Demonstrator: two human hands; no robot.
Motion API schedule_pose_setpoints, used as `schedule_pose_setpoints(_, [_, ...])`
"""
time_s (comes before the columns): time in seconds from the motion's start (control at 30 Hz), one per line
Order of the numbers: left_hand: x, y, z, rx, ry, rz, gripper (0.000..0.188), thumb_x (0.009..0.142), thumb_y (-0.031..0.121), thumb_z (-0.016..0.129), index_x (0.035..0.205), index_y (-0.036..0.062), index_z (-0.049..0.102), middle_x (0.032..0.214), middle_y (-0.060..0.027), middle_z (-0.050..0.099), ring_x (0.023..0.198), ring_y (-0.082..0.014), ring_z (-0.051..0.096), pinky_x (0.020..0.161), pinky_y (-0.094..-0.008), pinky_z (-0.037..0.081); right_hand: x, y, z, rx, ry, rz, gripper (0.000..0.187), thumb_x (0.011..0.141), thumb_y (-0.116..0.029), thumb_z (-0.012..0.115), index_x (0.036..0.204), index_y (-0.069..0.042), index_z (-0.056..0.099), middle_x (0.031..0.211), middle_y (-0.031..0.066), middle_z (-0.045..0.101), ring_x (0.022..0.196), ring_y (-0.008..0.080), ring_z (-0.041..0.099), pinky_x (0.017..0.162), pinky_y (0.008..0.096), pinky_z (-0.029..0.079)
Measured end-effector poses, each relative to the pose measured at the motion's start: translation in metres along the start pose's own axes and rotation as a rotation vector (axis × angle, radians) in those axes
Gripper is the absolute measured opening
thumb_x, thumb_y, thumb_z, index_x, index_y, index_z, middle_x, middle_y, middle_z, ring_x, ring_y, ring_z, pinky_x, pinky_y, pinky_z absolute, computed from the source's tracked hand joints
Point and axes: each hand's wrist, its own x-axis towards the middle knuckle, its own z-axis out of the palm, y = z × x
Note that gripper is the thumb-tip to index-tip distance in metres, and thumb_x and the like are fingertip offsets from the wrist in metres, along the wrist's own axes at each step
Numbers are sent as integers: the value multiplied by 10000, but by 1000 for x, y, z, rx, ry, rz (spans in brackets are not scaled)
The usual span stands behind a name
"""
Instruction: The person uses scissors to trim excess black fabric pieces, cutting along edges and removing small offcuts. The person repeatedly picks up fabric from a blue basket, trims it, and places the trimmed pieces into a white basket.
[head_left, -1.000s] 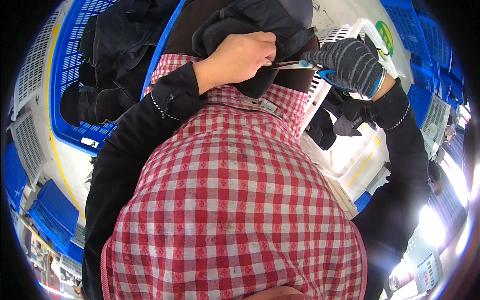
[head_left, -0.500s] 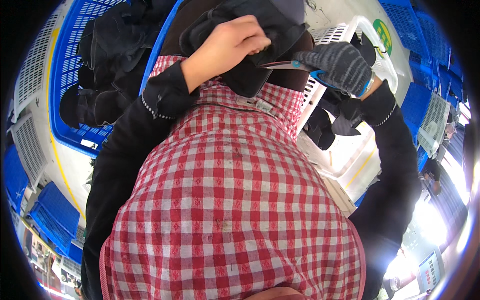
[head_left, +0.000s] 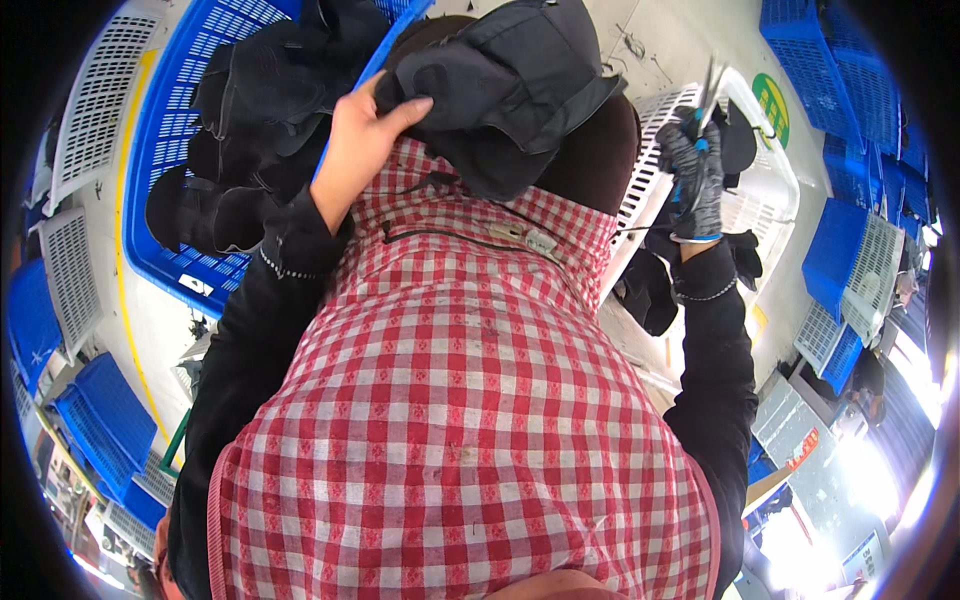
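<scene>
My bare left hand point(head_left: 362, 138) grips the left edge of a black fabric piece point(head_left: 520, 85), thumb on top and fingers out of sight beneath it. The sewn-looking piece lies folded across my lap, over dark trousers and the top of a red-and-white checked apron point(head_left: 450, 360). My right hand point(head_left: 692, 175), in a grey knitted glove, is closed around scissors point(head_left: 701, 143) with blue handles. Their blades point away from me, well apart from the fabric. That hand is over a white basket point(head_left: 783, 170).
At my left stands a blue basket point(head_left: 140, 215) piled with black fabric pieces point(head_left: 270, 90). More dark pieces point(head_left: 648, 290) lie in the white basket at my right. Stacked blue crates point(head_left: 830, 220) line the right side. Thread scraps point(head_left: 632, 45) lie on the pale floor.
The scissors have moved from the fabric out to the right, blades now upward. My left hand has shifted left to the fabric's edge, and the piece is turned and spread wider.
</scene>
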Motion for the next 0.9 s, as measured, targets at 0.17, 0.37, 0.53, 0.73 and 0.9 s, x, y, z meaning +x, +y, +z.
schedule_pose_setpoints(0.17, [58, 61, -63, 14, -313, 206, 380, 901, 86, 783, 1251, -19, 680, 1101, -57, 750, 995, -173, 709, 967, -281, 534, 40, -84, 7, 26, -107, -183, 274, 1038, -259, 642, 1216, -51, 644, 974, 53, 702, 742, 96, 572, 667, 228, 457])
schedule_pose_setpoints(0.37, [72, 64, -37, 323, -750, 128, 499, 837, 32, 752, 1328, 47, 665, 1197, -124, 720, 1104, -260, 690, 1046, -341, 517, 24, -46, 50, -156, -278, 134, 279, 1022, -249, 654, 1231, -64, 643, 1007, 54, 700, 792, 115, 584, 708, 245, 468])
schedule_pose_setpoints(0.53, [53, 84, -14, 508, -451, 843, 460, 822, 27, 714, 1273, 117, 713, 1233, -88, 689, 1267, -288, 579, 1123, -399, 435, 6, -14, 30, -172, -340, 289, 287, 1009, -240, 665, 1243, -74, 643, 1034, 54, 699, 834, 130, 595, 741, 259, 478])
schedule_pose_setpoints(0.73, [13, 111, 17, 1032, -226, 883, 276, 823, 103, 780, 1098, 103, 765, 1131, -40, 684, 1204, -243, 597, 1049, -385, 452, 30, -33, 34, -157, -396, 200, 302, 993, -230, 678, 1257, -86, 642, 1067, 54, 697, 884, 149, 608, 781, 275, 489])
schedule_pose_setpoints(0.9, [-14, 64, 24, 1053, -406, 492, 186, 876, 187, 746, 922, 14, 696, 978, -120, 655, 985, -298, 665, 838, -398, 541, 27, -25, 56, -166, -442, 245, 318, 980, -221, 688, 1270, -97, 642, 1094, 55, 696, 926, 164, 618, 815, 289, 499])
